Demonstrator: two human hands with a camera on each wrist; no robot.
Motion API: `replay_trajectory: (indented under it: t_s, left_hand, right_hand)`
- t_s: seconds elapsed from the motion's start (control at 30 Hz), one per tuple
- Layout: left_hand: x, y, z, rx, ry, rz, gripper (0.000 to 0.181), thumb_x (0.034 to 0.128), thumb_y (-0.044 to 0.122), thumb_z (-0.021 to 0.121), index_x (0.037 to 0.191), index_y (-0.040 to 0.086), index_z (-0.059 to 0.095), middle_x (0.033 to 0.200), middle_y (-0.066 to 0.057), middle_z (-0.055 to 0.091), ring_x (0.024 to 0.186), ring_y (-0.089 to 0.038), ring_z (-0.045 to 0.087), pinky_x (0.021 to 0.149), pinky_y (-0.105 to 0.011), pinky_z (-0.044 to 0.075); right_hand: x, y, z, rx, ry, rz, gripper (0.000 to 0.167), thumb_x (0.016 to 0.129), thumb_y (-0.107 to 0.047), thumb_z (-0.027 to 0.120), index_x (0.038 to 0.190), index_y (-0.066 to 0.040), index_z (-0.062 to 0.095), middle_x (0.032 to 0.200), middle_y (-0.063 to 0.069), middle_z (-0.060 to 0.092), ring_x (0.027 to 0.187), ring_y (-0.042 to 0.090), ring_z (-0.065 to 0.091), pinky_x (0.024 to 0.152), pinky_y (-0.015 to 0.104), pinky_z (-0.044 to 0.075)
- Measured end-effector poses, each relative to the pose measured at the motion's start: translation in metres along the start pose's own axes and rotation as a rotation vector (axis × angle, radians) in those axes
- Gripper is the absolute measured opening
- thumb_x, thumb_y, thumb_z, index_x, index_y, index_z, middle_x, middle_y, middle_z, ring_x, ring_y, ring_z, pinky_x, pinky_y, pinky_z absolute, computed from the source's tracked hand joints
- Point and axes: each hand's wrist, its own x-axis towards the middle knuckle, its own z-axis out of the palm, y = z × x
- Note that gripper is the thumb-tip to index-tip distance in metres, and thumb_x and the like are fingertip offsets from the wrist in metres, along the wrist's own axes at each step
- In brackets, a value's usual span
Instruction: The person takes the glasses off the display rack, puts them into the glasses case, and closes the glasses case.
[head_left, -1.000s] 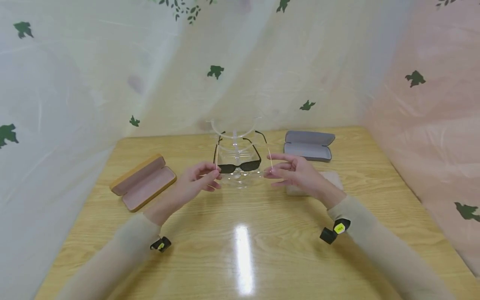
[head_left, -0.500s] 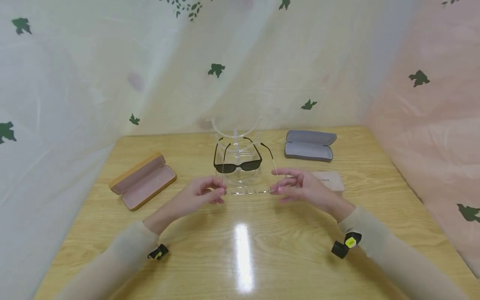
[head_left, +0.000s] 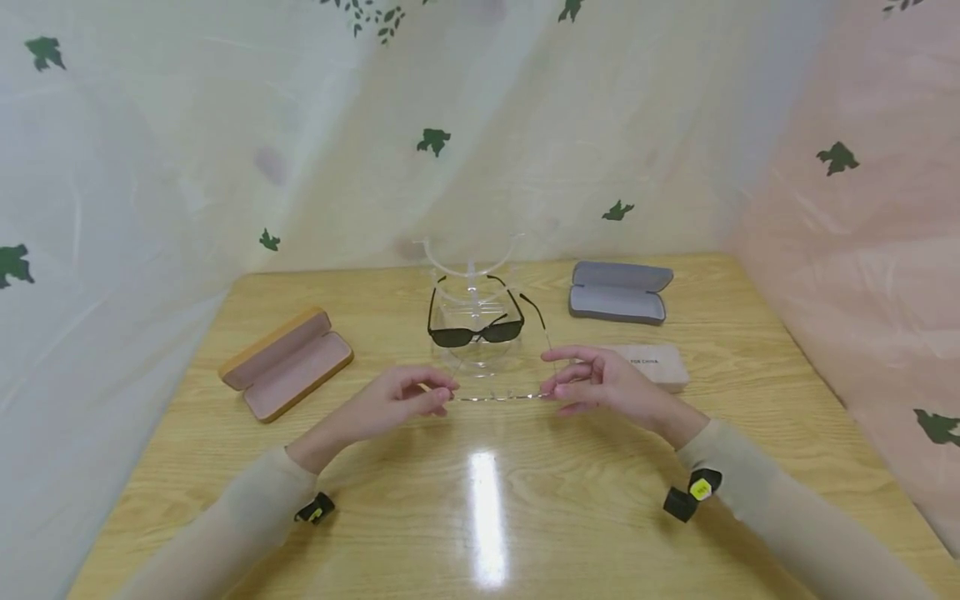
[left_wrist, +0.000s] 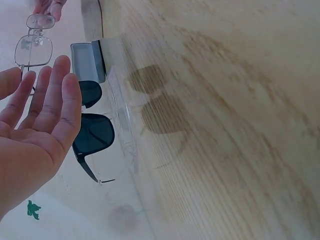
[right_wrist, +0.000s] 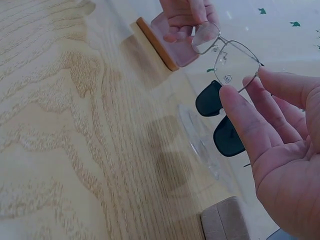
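Pale cloth backdrop w/ green bird-like prints (head_left: 525,108) hangs beyond both your hands, & a light wood-grain table (head_left: 600,508) lies below them.

Your L hand (head_left: 408,393) pinches one end of the thin silver-metal glasses w/ clear lenses (right_wrist: 236,62), thumb against fingertips. Your R hand (head_left: 611,387) pinches the other end btwn thumb & forefinger. So the glasses are up off the table, btwn your two hands, front toward you, temples pointing away. R temple (head_left: 535,307) runs fwd from your R hand to its dark tip; L one slants inward.

Just fwd of the gap btwn your hands, black-framed sunglasses w/ dark lenses (head_left: 501,332) sit on a clear plastic tiered stand (head_left: 472,268), arms unfolded, pointing away from you.

Left of your L hand & a bit fwd: open orange-brown hard case w/ pinkish lining (head_left: 303,371). Fwd of your R hand: open grey hard case (head_left: 617,302). Right beside your R hand, partly hidden by it: pale box w/ dark lettering (head_left: 660,365), "FOR CHINA" legible.

Below each wrist, a black device w/ yellow label (head_left: 703,485) hugs your cream sleeve (head_left: 787,517).
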Motion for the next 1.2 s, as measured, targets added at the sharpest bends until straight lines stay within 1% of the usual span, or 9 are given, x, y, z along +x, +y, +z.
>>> replay_trajectory:
  t_s: [0.1, 0.2, 0.3, 0.4, 0.53, 0.73, 0.87, 1.0, 1.2]
  left_hand:
    - [0.001, 0.002, 0.0, -0.004, 0.001, -0.011, 0.031, 0.1065, 0.009, 0.054, 0.132, -0.006, 0.061, 0.13, -0.032, 0.059, 0.104, -0.049, 0.066, 0.092, -0.051, 0.056]
    - [0.003, 0.004, 0.0, -0.019, 0.002, -0.019, 0.032, 0.1074, 0.012, 0.053, 0.134, -0.005, 0.06, 0.134, -0.032, 0.057, 0.11, -0.049, 0.064, 0.095, -0.053, 0.054]
    - [0.004, 0.005, -0.001, -0.026, 0.007, -0.03, 0.035, 0.1083, 0.016, 0.051, 0.136, -0.004, 0.059, 0.137, -0.03, 0.057, 0.115, -0.048, 0.062, 0.097, -0.055, 0.052]
    - [0.006, 0.006, -0.001, -0.036, 0.008, -0.047, 0.038, 0.1096, 0.02, 0.049, 0.141, -0.001, 0.056, 0.138, -0.026, 0.058, 0.118, -0.046, 0.061, 0.098, -0.056, 0.052]
    - [0.008, 0.008, -0.002, -0.063, -0.005, -0.055, 0.04, 0.1109, 0.023, 0.045, 0.145, 0.003, 0.053, 0.138, -0.024, 0.059, 0.117, -0.047, 0.062, 0.098, -0.056, 0.051]
    - [0.01, 0.007, 0.001, -0.116, -0.038, -0.012, 0.041, 0.1116, 0.018, 0.042, 0.146, -0.003, 0.049, 0.137, -0.031, 0.056, 0.112, -0.052, 0.062, 0.095, -0.054, 0.054]
    - [0.009, 0.005, 0.003, -0.133, -0.053, -0.005, 0.041, 0.1118, 0.018, 0.041, 0.146, -0.002, 0.049, 0.139, -0.026, 0.057, 0.113, -0.049, 0.063, 0.095, -0.058, 0.052]
    - [0.007, 0.003, 0.005, -0.138, -0.066, -0.006, 0.041, 0.1124, 0.02, 0.039, 0.148, 0.002, 0.049, 0.138, -0.022, 0.06, 0.113, -0.041, 0.066, 0.095, -0.055, 0.054]
    - [0.006, 0.003, 0.004, -0.135, -0.062, 0.0, 0.042, 0.1127, 0.023, 0.038, 0.148, 0.003, 0.049, 0.136, -0.022, 0.061, 0.109, -0.036, 0.069, 0.092, -0.047, 0.057]
  right_hand:
    - [0.001, -0.002, 0.0, 0.003, 0.011, 0.003, 0.055, 0.098, -0.004, 0.067, 0.148, 0.0, 0.044, 0.128, 0.03, 0.061, 0.116, 0.046, 0.062, 0.089, 0.056, 0.056]
    - [0.002, -0.004, 0.0, 0.0, 0.03, 0.005, 0.057, 0.098, -0.007, 0.068, 0.15, -0.003, 0.043, 0.141, 0.034, 0.048, 0.117, 0.046, 0.062, 0.09, 0.055, 0.056]
    - [0.003, -0.006, -0.001, 0.001, 0.048, 0.0, 0.061, 0.098, -0.008, 0.068, 0.153, -0.008, 0.042, 0.152, 0.03, 0.037, 0.117, 0.046, 0.062, 0.091, 0.053, 0.056]
    - [0.004, -0.008, -0.001, 0.011, 0.051, -0.013, 0.063, 0.098, -0.007, 0.067, 0.155, -0.009, 0.039, 0.157, 0.026, 0.032, 0.117, 0.043, 0.063, 0.093, 0.051, 0.055]
    - [0.004, -0.01, -0.001, 0.024, 0.048, -0.023, 0.066, 0.099, -0.006, 0.066, 0.157, -0.008, 0.036, 0.161, 0.017, 0.031, 0.118, 0.039, 0.064, 0.094, 0.05, 0.055]
    - [0.004, -0.011, -0.002, 0.026, 0.047, -0.032, 0.066, 0.098, -0.007, 0.067, 0.157, -0.008, 0.037, 0.166, 0.006, 0.025, 0.118, 0.037, 0.064, 0.093, 0.051, 0.055]
    - [0.003, -0.009, -0.001, 0.04, 0.052, -0.018, 0.065, 0.099, -0.008, 0.067, 0.157, -0.012, 0.038, 0.167, -0.001, 0.025, 0.12, 0.035, 0.063, 0.093, 0.052, 0.054]
    - [0.002, -0.007, -0.001, 0.06, 0.045, 0.001, 0.063, 0.1, -0.009, 0.066, 0.157, -0.01, 0.038, 0.165, 0.002, 0.029, 0.12, 0.034, 0.063, 0.093, 0.052, 0.054]
    - [0.004, -0.006, -0.001, 0.082, 0.03, 0.018, 0.063, 0.1, -0.009, 0.065, 0.157, -0.01, 0.037, 0.162, 0.019, 0.03, 0.12, 0.034, 0.063, 0.094, 0.05, 0.055]
